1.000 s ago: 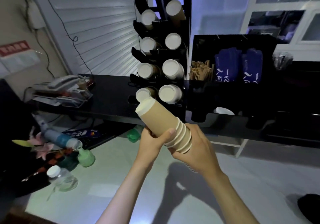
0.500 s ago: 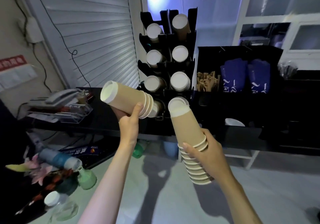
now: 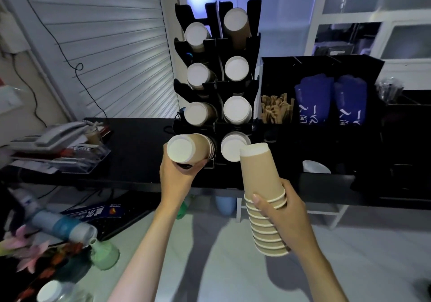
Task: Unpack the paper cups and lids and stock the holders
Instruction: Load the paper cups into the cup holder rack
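Short cup stack (image 3: 189, 149) carried by left hand (image 3: 178, 175) to holder (image 3: 217, 87) bottom-left slot, frame centre; long cup stack (image 3: 263, 185) gripped by right hand (image 3: 286, 217), lower right.

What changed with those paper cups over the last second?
The one stack was split in two. The left hand carried a short stack up to the cup rack's bottom-left slot; the right hand kept holding the longer stack. The rack's other cups stayed put.
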A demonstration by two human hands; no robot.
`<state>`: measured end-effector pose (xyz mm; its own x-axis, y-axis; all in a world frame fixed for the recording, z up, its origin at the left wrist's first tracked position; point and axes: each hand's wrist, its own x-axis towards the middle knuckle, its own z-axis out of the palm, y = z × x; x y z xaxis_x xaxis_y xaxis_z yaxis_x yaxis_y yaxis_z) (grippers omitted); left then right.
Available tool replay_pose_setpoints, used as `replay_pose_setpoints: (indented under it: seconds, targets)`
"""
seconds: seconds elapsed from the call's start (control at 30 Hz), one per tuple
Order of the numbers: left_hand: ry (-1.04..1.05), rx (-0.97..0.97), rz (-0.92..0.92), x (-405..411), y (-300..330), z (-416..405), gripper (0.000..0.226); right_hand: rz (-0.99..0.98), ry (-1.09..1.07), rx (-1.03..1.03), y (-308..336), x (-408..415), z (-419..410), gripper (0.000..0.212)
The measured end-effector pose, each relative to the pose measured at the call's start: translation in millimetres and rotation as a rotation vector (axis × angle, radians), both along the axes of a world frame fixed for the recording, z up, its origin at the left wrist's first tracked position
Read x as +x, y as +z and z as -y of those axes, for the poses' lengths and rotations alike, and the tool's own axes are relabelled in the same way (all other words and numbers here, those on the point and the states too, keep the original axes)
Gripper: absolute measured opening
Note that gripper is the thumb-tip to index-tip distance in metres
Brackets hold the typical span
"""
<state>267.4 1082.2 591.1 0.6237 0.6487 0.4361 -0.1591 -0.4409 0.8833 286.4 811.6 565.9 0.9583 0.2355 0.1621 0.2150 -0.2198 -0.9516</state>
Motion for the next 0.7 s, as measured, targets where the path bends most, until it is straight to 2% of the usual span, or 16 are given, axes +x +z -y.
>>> replay_pose_setpoints:
  seconds: [0.13,0.2,0.3,0.4,0.5,0.7]
  targets:
    - [-0.012,0.019,0.022,1,1,1,0.109,0.005,-0.007,-0.017,0,1,1,0.077]
    - [0.034,0.061,0.068,-9,4,5,0.113,0.011,-0.009,-0.027,1,1,2,0.076]
    - [0.110,0.218,0.083,-18,7,9,0.096,0.011,-0.009,-0.028,3,1,0,0.075]
    - [0.076,0.348,-0.001,-14,16,12,0.080,0.013,0.008,-0.033,5,-1,-3,0.072]
    - [0.066,0.433,-0.032,-7,23,18,0.076,0.014,0.026,-0.044,5,-3,-4,0.072]
    - [0.140,0.484,0.026,0,10,19,0.072,0.019,0.038,-0.056,5,-5,-2,0.074]
